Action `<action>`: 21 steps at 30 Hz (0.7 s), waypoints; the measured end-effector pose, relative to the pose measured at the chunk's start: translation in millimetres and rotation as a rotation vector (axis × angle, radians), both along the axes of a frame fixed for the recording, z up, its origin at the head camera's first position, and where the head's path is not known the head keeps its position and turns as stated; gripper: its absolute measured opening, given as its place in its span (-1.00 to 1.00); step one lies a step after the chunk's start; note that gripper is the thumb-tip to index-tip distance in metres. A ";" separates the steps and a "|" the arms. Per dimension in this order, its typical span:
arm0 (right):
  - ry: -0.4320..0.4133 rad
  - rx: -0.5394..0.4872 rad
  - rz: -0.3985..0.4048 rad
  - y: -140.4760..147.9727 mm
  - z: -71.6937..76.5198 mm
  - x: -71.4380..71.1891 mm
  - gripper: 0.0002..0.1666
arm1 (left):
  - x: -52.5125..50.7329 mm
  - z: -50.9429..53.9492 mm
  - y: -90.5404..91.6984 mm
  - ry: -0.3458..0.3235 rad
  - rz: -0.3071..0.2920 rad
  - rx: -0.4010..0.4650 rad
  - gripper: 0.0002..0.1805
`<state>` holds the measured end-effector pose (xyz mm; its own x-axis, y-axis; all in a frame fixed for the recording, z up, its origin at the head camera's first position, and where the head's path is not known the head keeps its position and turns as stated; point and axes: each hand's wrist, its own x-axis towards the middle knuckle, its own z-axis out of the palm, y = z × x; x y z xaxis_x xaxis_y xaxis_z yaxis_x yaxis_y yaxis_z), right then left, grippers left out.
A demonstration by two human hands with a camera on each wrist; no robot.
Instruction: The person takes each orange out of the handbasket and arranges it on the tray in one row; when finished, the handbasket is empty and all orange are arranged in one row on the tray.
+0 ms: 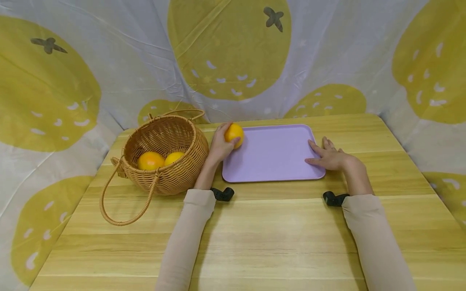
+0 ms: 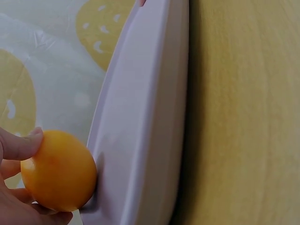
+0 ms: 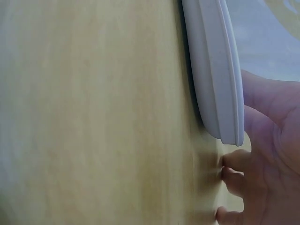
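My left hand (image 1: 221, 144) grips an orange (image 1: 234, 134) at the back left corner of a lilac tray (image 1: 273, 155). In the left wrist view, thumb and fingers curl round the orange (image 2: 60, 171), which is at the tray's surface; whether it bears its weight there I cannot tell. My right hand (image 1: 329, 157) lies spread over the tray's right edge. Its thumb and a finger reach onto the tray, while other fingertips touch the table in the right wrist view, beside the tray's rim (image 3: 229, 93).
A round wicker basket (image 1: 182, 173) stands left of the tray, its handles folded outward. Inside it lie an orange fruit (image 1: 150, 161) and a yellower one (image 1: 173, 157). Behind the wooden table (image 1: 269, 238) hangs a fruit-printed curtain (image 1: 145, 52).
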<state>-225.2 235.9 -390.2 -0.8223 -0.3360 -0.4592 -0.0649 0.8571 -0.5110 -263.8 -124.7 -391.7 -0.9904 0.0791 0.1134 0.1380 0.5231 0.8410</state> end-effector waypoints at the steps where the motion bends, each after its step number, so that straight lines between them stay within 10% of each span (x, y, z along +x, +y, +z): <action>1: 0.001 -0.001 0.001 -0.4 0.4 -0.1 0.02 | 0.4 0.2 -0.4 0.000 0.001 0.003 -0.29; 21: 0.008 -0.007 0.003 -0.2 -0.4 0.8 0.02 | 3.0 -1.3 -1.5 -0.030 -0.016 0.048 -0.28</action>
<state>-224.5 235.7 -390.5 -0.8252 -0.3415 -0.4498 -0.0715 0.8532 -0.5166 -260.8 -126.2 -393.0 -0.9921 0.0898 0.0873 0.1199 0.4802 0.8689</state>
